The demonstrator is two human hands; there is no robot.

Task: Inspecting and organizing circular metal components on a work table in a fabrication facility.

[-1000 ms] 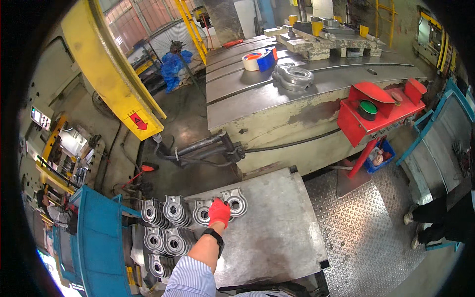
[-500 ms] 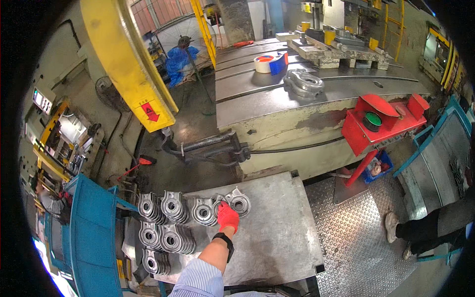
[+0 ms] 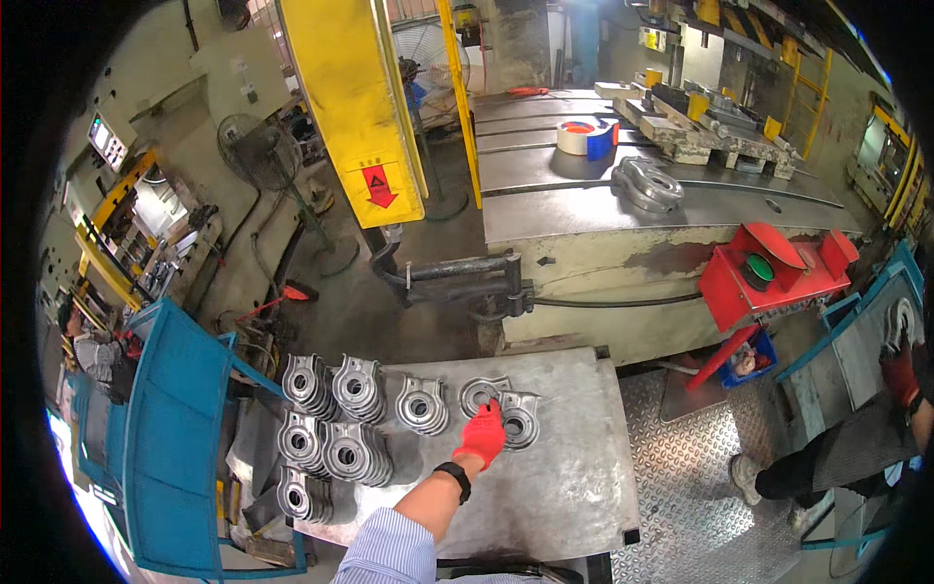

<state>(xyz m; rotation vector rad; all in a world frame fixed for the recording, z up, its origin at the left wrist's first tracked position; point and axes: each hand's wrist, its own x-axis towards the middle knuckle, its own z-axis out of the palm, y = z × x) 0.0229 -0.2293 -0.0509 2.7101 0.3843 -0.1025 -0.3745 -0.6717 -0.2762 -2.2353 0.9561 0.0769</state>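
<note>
My left hand [image 3: 482, 438], in a red glove, reaches over the metal table [image 3: 574, 467] with its fingers closed on the near edge of a ring-shaped metal bracket [image 3: 477, 394]. Close against it on the right lies a second ring-shaped bracket [image 3: 520, 426], flat-tabbed at the top. Left of the hand, apart from it, stands a short stack of the same brackets [image 3: 422, 407]. Further left are several leaning stacks of brackets [image 3: 358, 387], arranged in rows. A black band circles my left wrist. My right hand does not show.
Beyond the table is a machine bed [image 3: 545, 209] carrying a tape roll [image 3: 587, 138] and more metal parts [image 3: 649, 185]. A yellow post [image 3: 355, 107] rises at the back. A red stand [image 3: 769, 282] is on the right, near a co-worker's gloved hand [image 3: 900, 375] with a metal part. Left is a blue chute [image 3: 175, 438].
My left hand has moved right and a little toward me with the bracket, away from the short stack. The neighbouring bracket has shifted the same way. The view has turned slightly left.
</note>
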